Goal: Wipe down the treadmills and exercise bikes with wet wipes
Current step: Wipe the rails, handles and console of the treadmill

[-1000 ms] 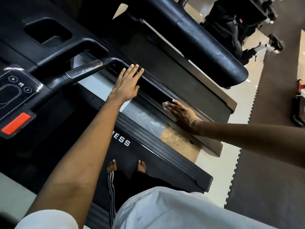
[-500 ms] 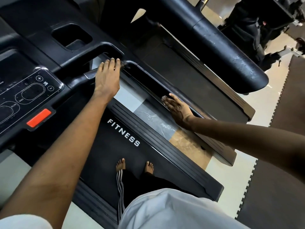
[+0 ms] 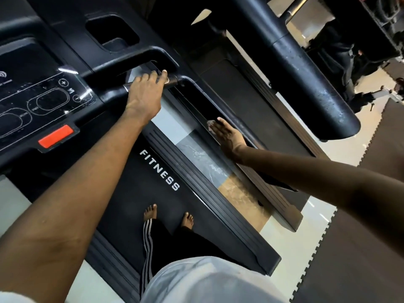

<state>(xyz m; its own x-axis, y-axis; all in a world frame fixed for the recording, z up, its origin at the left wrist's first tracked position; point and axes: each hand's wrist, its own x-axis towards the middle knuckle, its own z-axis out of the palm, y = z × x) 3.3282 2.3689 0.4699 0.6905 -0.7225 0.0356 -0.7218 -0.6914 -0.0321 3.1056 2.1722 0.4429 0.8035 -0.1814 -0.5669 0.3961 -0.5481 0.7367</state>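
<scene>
Left arm stretched fwd, nearly straight, forearm bare. Left hand (image 3: 145, 92) palm down, fingers curled over a bar, knuckles up, wrist slightly bent. Right arm reaches out from the right side, forearm bare, elbow out of frame. Right hand (image 3: 227, 134) flat, palm down, fingers extended and close together, pointing up-left; a bit of white shows at the fingertips, can't tell if gripped or just pressed under. Both bare feet (image 3: 168, 215) side by side below, toes fwd.

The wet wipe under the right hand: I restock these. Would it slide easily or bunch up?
The wet wipe looks thin and crumpled, so probably floppy. Pinned flat by the right hand on the smooth handrail, it likely glides, though loose edges may bunch.
</scene>
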